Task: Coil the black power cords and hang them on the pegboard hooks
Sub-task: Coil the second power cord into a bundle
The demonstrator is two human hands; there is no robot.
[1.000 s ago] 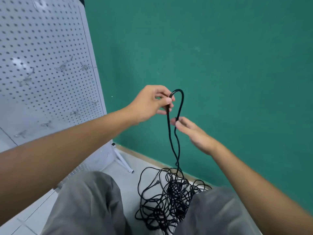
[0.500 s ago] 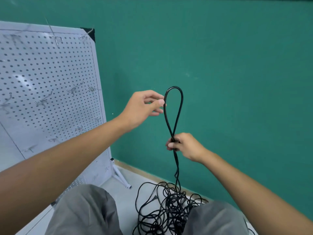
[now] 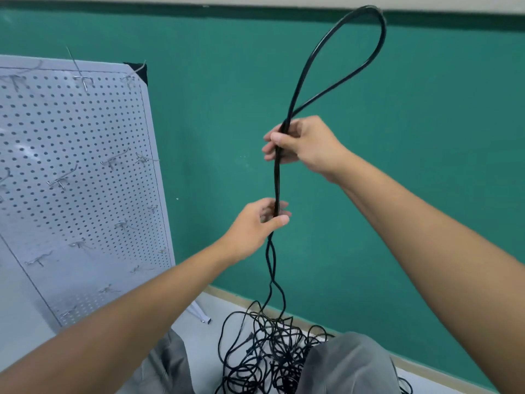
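A tangled heap of black power cords [image 3: 272,354] lies on the floor between the knees. Above it, the left hand [image 3: 255,223] pinches two strands; the right hand [image 3: 301,146], higher, grips the loop's base. Feed slack gently, keeping loops even, before reaching the pegboard [image 3: 71,166] hooks [image 3: 113,160].

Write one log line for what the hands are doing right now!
right hand: pinching doubled black cord, loop above | left hand: gripping cord lower | cord pile: tangled on floor | pegboard: hooks bare

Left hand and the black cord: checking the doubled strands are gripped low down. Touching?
Touching. The head view shows the left hand pinching both strands of the black cord between thumb and fingers.
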